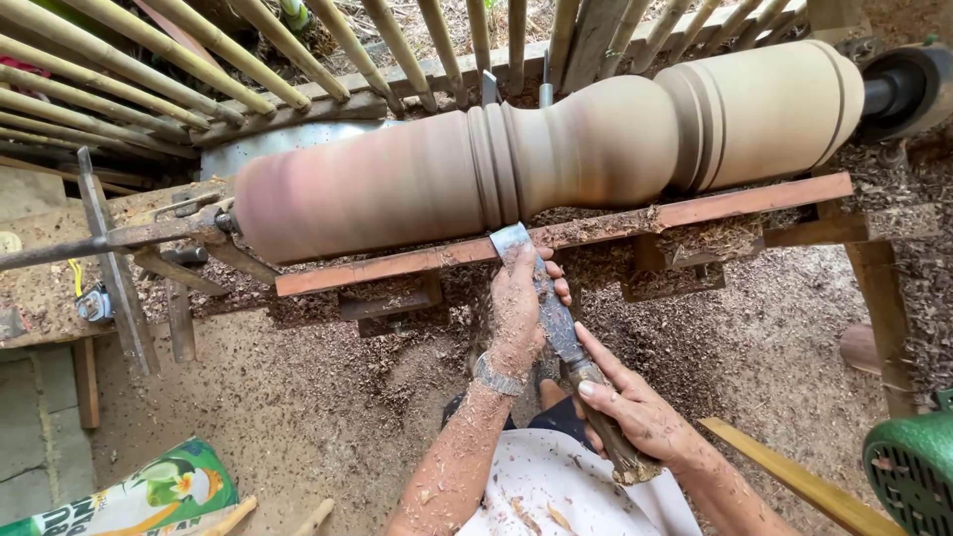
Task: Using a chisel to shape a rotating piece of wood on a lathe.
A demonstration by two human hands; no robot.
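chisel (544,293) lies on the tool rest (615,226) at the turned wood (516,159) — left hand (516,313) pressing its blade, right hand (640,417) clasping the handle.

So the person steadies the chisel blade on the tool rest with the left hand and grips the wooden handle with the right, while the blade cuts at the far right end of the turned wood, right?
Not quite. The head view shows the chisel meeting the turned wood near its middle, below the grooved rings. The left hand steadies the blade on the tool rest, and the right hand grips the wooden handle, as you said.
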